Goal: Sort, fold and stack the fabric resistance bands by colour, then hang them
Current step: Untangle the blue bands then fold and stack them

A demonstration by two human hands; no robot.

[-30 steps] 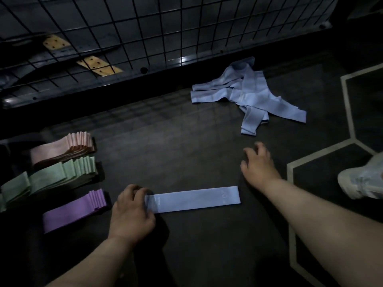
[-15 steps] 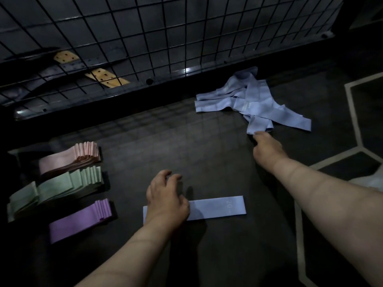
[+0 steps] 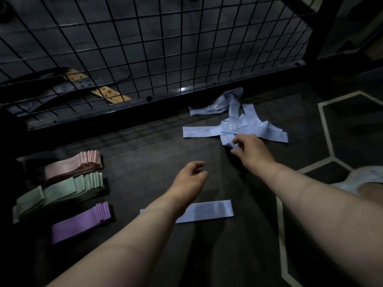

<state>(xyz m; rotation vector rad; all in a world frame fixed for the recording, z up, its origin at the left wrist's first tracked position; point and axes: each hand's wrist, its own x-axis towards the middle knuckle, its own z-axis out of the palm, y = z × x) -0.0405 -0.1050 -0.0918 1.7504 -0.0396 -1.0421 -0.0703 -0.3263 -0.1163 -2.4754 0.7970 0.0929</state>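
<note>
Lifted off the flat folded light-blue fabric band [image 3: 209, 211], the left hand [image 3: 189, 179] hovers loosely open right of 3 folded piles, pink stack [image 3: 74, 164], green stack [image 3: 68, 188], purple stack [image 3: 80, 221], while the right hand [image 3: 251, 151] pinches a light-blue strip [image 3: 228, 141] of the tangled light-blue pile [image 3: 255, 129].

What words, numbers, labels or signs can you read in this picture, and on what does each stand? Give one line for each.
No text here can be read.
The flat blue band: any print is too blurred to read.
The loose blue bands, one pinched by the right hand: no print shows.
The pink stack, green stack, purple stack: no print shows.
The wooden strip: holes only.
</note>
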